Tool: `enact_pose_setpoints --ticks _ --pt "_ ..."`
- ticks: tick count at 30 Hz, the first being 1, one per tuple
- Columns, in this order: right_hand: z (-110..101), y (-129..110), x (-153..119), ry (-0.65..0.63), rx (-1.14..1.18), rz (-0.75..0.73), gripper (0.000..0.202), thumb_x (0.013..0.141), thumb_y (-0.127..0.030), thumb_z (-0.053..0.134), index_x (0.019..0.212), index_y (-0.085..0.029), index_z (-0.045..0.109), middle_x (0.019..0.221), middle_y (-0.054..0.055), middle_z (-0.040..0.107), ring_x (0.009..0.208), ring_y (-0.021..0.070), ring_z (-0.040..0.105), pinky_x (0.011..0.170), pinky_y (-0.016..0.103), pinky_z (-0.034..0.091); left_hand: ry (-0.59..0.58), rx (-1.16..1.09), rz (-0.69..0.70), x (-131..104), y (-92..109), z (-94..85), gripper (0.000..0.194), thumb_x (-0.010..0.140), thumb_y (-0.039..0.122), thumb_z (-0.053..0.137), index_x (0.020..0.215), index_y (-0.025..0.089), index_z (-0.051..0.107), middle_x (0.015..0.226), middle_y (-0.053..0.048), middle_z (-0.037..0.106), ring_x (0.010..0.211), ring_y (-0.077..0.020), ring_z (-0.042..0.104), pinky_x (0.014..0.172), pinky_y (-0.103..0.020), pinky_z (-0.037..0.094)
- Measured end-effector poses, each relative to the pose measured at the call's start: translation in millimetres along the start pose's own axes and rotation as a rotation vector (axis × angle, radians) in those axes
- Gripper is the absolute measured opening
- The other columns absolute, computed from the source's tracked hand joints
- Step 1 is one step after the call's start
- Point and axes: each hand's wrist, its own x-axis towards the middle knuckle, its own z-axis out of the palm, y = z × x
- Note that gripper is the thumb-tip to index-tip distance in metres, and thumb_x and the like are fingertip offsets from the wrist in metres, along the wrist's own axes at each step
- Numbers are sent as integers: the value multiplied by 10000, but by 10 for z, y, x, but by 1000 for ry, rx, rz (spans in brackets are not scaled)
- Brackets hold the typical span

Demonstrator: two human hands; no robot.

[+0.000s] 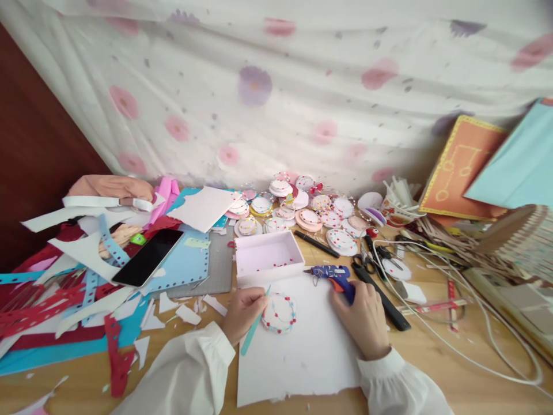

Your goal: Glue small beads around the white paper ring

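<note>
1. At the tabletop's near edge, a white sheet [311, 369] is laid
2. By its left edge, a teal tool [249, 339], slanting away rightward, is pinched in the left hand [244, 314]
3. Toward the sheet's far left corner, just right of that hand, a beaded ring [280, 331] is set
4. Well apart, near the right edge, a blue glue gun [330, 271] is gripped by the right hand [365, 317], nozzle leftward

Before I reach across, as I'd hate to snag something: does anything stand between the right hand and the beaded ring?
Nothing visible does: only white paper lies between the right hand, gripping the blue glue gun, and the beaded ring.
</note>
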Motion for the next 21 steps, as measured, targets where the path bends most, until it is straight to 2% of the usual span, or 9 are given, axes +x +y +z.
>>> enact_pose_setpoints --ticks 2,6,7,11,16,21 --pt "-56 11 25 14 93 58 423 765 -511 554 982 -148 532 886 125 597 856 308 590 770 414 480 -10 6 0 2 15 2 341 752 281 490 442 188 380 480 40 357 515 -109 382 536 -254 297" --pt "-169 -101 93 55 378 258 518 723 -543 616 1062 -177 479 878 88 609 747 244 603 645 355 490 -34 -9 -9 10 24 10 332 747 276 493 446 187 387 486 38 364 519 -112 384 528 -256 296" --pt "-178 -162 109 83 458 253 518 721 -528 634 1074 -187 471 901 83 604 750 228 600 645 342 491 -40 -8 -11 11 26 11 330 747 275 495 446 185 392 488 37 368 521 -112 385 529 -256 296" --pt "-104 -418 109 161 694 83 466 749 -415 661 1106 -208 444 980 81 572 859 211 588 705 335 502 -39 4 -8 8 25 7 327 751 263 489 449 183 392 495 34 366 525 -115 379 536 -260 286" --pt "4 -525 -6 69 722 -16 390 742 -348 658 1038 -210 445 864 36 543 712 168 565 590 286 490 -45 -25 -22 6 18 5 325 752 265 489 453 184 392 505 32 365 526 -115 373 536 -258 287" --pt "-11 -504 -18 60 780 12 325 735 -313 664 957 -220 445 758 -20 488 569 109 489 498 230 446 -54 -33 -27 15 36 15 311 705 220 491 425 186 361 495 34 348 518 -109 355 522 -253 276"
